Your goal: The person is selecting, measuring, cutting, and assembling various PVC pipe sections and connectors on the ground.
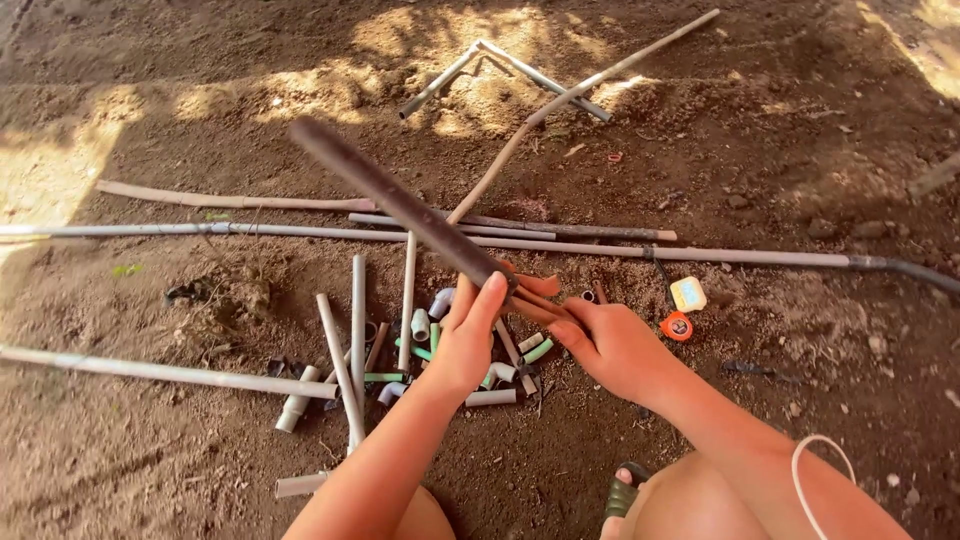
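Above the dirt | dark pipe slants up-left | left hand, right hand fingers clamped on its near end

Both hands grip a dark pipe that slants up and away: the left hand wraps its near end, the right hand pinches it just beside. Beneath the hands lies a heap of short pipe offcuts on bare soil. Just beyond the right hand sits an orange tape measure.

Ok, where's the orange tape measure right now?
In the head view, the orange tape measure lies on the dirt ground just right of the right hand, directly below a small yellow block and under the long grey pipe.
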